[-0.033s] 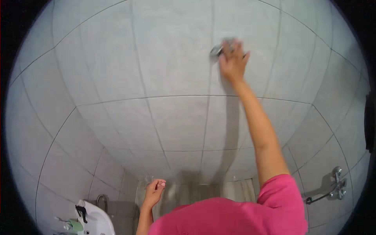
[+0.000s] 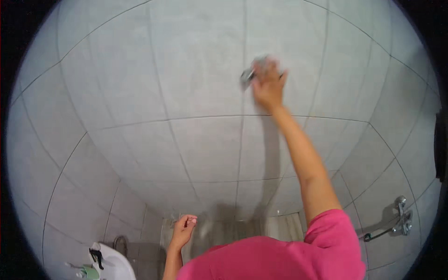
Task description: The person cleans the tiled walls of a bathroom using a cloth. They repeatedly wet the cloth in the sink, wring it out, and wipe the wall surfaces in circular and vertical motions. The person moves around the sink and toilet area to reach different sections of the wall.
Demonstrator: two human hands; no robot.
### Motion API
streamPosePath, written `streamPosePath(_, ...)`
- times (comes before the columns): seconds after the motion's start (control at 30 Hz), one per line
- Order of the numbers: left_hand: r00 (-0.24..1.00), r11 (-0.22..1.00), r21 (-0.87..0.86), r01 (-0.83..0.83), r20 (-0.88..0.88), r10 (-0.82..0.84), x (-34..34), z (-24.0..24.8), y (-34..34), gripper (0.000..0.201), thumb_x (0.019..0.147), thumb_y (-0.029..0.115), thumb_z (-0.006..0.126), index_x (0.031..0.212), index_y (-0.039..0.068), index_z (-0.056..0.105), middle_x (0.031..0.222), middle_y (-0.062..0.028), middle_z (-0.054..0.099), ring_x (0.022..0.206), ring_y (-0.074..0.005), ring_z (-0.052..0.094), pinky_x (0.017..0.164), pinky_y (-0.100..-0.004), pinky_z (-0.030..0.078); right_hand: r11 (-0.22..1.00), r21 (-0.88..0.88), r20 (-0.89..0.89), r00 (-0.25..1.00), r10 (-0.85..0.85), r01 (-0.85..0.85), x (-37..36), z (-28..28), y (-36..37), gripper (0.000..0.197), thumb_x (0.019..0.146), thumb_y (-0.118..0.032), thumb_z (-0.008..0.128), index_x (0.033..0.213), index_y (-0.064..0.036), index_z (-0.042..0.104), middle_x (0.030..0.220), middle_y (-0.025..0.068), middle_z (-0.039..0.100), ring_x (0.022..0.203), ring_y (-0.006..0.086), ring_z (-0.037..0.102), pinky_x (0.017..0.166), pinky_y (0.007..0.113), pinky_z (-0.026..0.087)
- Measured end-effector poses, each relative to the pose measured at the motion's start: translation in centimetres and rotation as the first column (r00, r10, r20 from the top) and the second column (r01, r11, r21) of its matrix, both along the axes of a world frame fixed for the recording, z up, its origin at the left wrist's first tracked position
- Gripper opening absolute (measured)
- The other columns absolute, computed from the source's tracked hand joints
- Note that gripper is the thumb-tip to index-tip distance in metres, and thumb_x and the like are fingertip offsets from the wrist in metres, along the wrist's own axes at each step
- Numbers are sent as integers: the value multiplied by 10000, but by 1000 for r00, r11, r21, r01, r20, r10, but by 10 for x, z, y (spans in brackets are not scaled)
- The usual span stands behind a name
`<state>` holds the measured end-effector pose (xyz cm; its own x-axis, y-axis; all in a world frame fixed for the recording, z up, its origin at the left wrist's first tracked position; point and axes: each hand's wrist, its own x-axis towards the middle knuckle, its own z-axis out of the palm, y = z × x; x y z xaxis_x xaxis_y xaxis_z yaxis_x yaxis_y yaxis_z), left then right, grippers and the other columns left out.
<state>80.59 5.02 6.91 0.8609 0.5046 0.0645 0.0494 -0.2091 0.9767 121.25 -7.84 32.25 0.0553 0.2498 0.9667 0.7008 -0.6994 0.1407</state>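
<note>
My right hand (image 2: 269, 85) is stretched far out on the pale tiled wall (image 2: 200, 79), pressing a crumpled grey cloth (image 2: 247, 78) against it. The cloth is blurred; its folds stick out left of the fingers, next to a vertical tile joint, and the hand covers most of the rest. Below it, the horizontal joint runs just under my wrist. Low in front of my body, my left hand (image 2: 183, 231) is held up with its fingers curled in, and I see nothing in it. It stays apart from the wall.
A white washbasin (image 2: 119, 261) with a black tap (image 2: 96, 255) and a green cup (image 2: 91, 272) stands at the lower left. On the right wall sits a chrome mixer tap (image 2: 402, 221). Something dark hangs at the far right edge (image 2: 440, 147).
My right hand has slid down the wall with the cloth, closer to the horizontal tile joint. The whole view has shifted slightly. My left hand keeps the same pose.
</note>
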Motion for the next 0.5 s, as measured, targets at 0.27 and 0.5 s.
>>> streamPosePath(0.27, 979, 979, -13, 204, 20, -203, 86, 14, -55, 160, 837, 155, 515, 913, 21, 559, 713, 3, 540, 682, -74, 482, 637, -219, 401, 650, -716, -79, 954, 288, -256, 36, -84, -119, 425, 760, -281, 494, 1182, -324, 474, 1371, -69, 262, 1269, 127, 223, 1021, 488, 109)
streamPosePath(0.5, 974, 971, -73, 227, 5, -227, 134, -2, -97, 149, 834, 139, 524, 924, 23, 554, 749, 14, 550, 690, -60, 478, 640, -200, 395, 984, -123, 142, 984, -110, 128, 104, 95, -214, 521, 802, -337, 443, 1298, -337, 285, 1400, 29, 182, 1294, 268, 133, 970, 598, 31)
